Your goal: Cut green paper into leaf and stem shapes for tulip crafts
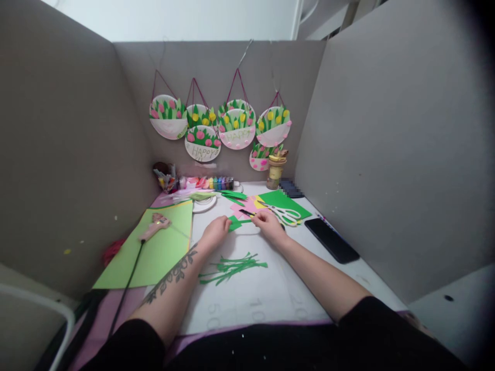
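Note:
My left hand [217, 230] is closed, pinching a piece of green paper [234, 223] above the white work surface. From that piece a narrow green strip reaches across to the fingertips of my right hand [268, 225]. My right hand is closed around a slim black-tipped tool with some yellow on it, probably a craft knife [246, 212], its tip pointing left. Whether these fingers also grip the strip is hard to tell. Cut green paper strips [235, 268] lie in a loose pile nearer me. White-handled scissors [286, 213] rest just beyond my right hand.
Light green sheets [170, 263] lie left under a glue gun [157, 226] with a black cord. A dark green sheet [282, 201], pink paper pieces [240, 207] and a black phone [331, 240] are around. Flower-decorated plates [236, 129] hang on the grey back partition; side partitions enclose the table.

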Motion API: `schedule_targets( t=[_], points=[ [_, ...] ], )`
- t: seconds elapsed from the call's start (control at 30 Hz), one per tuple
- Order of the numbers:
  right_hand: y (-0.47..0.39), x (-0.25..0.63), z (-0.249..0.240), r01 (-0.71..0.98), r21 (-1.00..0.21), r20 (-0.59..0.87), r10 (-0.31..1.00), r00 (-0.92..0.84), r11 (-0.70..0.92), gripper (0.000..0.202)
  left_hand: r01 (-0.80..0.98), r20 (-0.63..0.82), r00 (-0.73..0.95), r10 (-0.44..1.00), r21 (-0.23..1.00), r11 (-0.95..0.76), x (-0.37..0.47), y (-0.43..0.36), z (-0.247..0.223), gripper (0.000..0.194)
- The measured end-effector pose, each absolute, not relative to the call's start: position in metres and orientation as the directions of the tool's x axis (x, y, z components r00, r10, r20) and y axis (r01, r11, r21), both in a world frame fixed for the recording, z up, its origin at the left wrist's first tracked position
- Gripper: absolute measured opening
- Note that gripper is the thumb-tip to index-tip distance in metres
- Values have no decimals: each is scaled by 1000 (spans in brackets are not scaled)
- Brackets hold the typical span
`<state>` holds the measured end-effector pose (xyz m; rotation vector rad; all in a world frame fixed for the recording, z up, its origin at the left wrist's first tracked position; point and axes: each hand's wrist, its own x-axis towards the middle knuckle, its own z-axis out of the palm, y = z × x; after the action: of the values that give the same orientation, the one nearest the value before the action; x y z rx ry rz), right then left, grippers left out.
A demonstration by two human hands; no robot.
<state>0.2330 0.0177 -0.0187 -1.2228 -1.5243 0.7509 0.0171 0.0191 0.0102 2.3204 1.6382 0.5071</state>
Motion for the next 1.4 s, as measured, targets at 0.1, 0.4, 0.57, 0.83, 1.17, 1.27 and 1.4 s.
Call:
schedule_targets(
  t=[0.1,0.4,0.57,0.83,1.17,1.27,1.4],
  points=[
    [21,233,-19,259,-926,304,950,76,276,30,795,132,246,960,539,-278,19,17,9,28],
    [2,208,-12,157,-951,253,962,-105,267,25,233,-2,132,991,972,-29,44,1,-7,35],
    [-5,204,-9,195,-950,217,965,-145,243,23,147,-24,147,989,989,3,46,0,-8,35],
    [18,271,7,801,-572,359,932,51,177,24,-11,-20,12,1000,1000,21,45,-4,0,23],
    [46,335,-8,975,-76,-20,978,206,-207,31,-62,-35,-14,999,997,34,44,0,-4,22],
    [45,334,-5,979,-71,-39,981,189,-192,33,-123,-69,-19,997,990,66,44,0,-3,22],
    [39,330,5,973,-100,-16,978,210,-210,32,-202,-92,-10,996,975,88,43,1,-2,20]
  ],
)
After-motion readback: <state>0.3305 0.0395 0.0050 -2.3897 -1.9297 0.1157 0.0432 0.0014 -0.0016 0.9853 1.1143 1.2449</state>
